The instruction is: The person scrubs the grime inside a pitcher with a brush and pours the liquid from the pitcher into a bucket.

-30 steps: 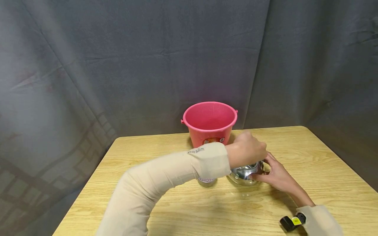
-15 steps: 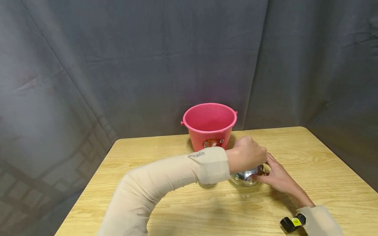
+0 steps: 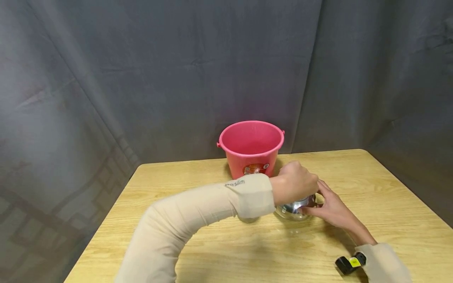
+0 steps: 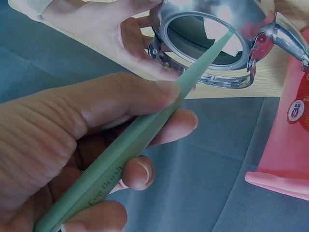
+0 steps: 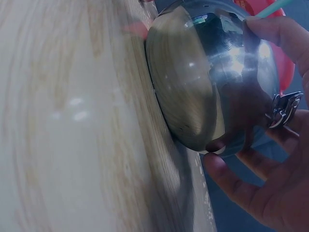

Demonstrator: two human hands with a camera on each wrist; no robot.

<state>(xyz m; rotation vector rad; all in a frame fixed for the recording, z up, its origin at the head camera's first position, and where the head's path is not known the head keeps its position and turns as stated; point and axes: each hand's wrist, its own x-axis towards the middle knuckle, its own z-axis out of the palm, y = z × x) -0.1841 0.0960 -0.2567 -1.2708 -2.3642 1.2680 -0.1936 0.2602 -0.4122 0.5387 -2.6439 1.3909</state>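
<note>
My left hand (image 3: 296, 183) pinches a green cup brush (image 4: 145, 129) between thumb and fingers, printed lettering along its handle. The brush slants into the round mouth of a shiny steel teapot (image 4: 186, 10), its far end hidden inside. In the head view the teapot (image 3: 291, 209) sits on the table, partly behind the left hand. My right hand (image 3: 330, 209) grips its right side, thumb and fingers spread round the belly (image 5: 207, 77). The teapot's hinged handle (image 4: 227, 80) hangs down beside the mouth, and its spout (image 4: 288, 42) points toward the bucket.
A pink bucket (image 3: 234, 162) with a red label stands at the back of the wooden table (image 3: 219, 251). A small round metal piece (image 3: 249, 220) lies left of the teapot, mostly covered by my left sleeve (image 3: 212, 202). Grey curtains (image 3: 184, 82) hang behind the table.
My left hand and sleeve have dipped slightly over the teapot, covering more of its mouth and of the small round metal piece. The right hand keeps its grip in place.
</note>
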